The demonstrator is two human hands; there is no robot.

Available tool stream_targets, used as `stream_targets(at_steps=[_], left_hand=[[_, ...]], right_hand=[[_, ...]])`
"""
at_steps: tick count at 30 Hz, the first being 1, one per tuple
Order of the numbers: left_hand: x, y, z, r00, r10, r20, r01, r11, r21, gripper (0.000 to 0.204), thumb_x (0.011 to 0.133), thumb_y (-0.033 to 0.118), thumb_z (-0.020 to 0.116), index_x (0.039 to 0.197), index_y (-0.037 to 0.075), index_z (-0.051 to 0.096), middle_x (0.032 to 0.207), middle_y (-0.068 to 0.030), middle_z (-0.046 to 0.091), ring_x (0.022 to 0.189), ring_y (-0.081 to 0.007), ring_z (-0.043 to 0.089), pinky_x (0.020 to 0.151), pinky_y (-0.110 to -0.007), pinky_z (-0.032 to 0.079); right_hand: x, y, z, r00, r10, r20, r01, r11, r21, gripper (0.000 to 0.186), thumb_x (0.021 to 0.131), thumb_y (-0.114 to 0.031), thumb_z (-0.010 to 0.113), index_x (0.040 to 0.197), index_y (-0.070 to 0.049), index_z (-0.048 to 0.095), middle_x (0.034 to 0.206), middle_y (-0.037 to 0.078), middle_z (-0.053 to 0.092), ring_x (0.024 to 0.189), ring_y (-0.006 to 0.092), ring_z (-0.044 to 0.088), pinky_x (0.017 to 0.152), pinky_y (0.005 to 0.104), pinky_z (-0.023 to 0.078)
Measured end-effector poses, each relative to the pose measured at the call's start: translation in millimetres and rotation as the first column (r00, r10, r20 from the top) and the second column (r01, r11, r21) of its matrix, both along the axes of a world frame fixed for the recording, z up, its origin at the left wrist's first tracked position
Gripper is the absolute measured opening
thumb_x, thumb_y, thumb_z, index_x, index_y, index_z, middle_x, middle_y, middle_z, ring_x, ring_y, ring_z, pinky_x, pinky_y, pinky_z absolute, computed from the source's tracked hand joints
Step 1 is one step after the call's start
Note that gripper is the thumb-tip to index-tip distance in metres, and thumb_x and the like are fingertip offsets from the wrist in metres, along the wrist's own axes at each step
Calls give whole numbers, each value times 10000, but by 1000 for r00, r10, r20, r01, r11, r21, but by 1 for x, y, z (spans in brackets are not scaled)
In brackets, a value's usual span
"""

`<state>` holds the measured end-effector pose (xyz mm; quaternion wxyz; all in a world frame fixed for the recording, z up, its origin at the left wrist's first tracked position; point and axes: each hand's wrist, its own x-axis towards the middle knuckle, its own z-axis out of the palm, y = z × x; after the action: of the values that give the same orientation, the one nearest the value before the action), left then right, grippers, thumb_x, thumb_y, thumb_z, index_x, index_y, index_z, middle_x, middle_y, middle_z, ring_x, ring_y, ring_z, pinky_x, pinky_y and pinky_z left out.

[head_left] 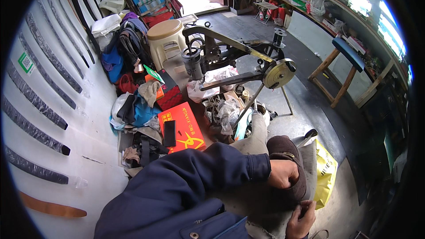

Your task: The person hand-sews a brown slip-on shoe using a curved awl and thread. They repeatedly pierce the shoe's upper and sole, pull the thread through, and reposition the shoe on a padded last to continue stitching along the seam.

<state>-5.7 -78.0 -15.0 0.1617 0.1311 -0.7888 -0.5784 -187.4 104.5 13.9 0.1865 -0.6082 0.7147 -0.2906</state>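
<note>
My left hand (283,172), below a dark blue sleeve, has its fingers curled inside the opening of a brown shoe (280,147), gripping it. The shoe has a strap and lies over a grey cloth (252,139) covering my lap. At the shoe's lower end, my right hand (301,217) has its fingertips pinched together; whatever is between them is too small to make out. Just right of the shoe is a yellow printed bag (325,186).
An old cast-metal sewing machine (279,75) stands ahead. To its left are a plastic stool (165,31), clothes piles and a red-orange box (188,124) bearing a black phone (169,132). A wooden stool (347,51) and cluttered shelves stand right; wrapped strips (35,88) line the left panel.
</note>
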Motion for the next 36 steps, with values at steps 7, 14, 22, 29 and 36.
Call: stream_targets(at_steps=[7, 14, 22, 29, 36], left_hand=[[-2, 5, 0, 999, 19, 33, -18, 1000, -17, 211, 777, 21, 602, 935, -36, 730, 897, -269, 699, 839, -403, 698, 764, -439, 533], [-2, 9, 2, 999, 36, 5, -36, 998, -44, 210, 774, 15, 590, 932, -38, 720, 906, -268, 699, 881, -414, 695, 784, -449, 534], [-2, 10, -4, 999, 21, 31, -20, 999, -32, 219, 781, 20, 593, 950, -40, 719, 884, -270, 695, 814, -375, 696, 749, -416, 529], [18, 3, 5, 987, -49, -150, 60, 996, 67, 283, 976, 228, 622, 877, -24, 536, 750, -138, 497, 730, -168, 497, 720, -357, 453], [7, 24, 20, 986, 160, 50, -168, 949, 267, 382, 1054, 348, 662, 856, 32, 583, 779, 53, 496, 759, -38, 432, 663, -262, 387]], right_hand=[[-13, -9, -20, 1000, -28, 12, 29, 996, -87, 284, 837, -42, 835, 967, 7, 586, 780, 96, 632, 676, 164, 597, 641, 316, 484], [-36, -13, -48, 999, -53, -9, 52, 994, -96, 414, 716, -79, 888, 760, -23, 480, 604, 109, 459, 532, 189, 458, 534, 359, 409], [-51, -2, -57, 998, -39, 40, 36, 997, 74, 328, 795, -201, 871, 732, 14, 631, 543, 95, 499, 517, 147, 439, 529, 356, 397], [-67, 52, -62, 800, -89, 593, 126, 992, -21, 386, 935, -272, 806, 1106, -7, 584, 856, 3, 588, 729, 84, 521, 661, 227, 407], [-12, 27, -23, 158, 17, 987, -100, 995, -1, 968, 879, -353, 730, 1645, 0, 257, 812, 42, 569, 623, 68, 445, 561, 200, 334]])
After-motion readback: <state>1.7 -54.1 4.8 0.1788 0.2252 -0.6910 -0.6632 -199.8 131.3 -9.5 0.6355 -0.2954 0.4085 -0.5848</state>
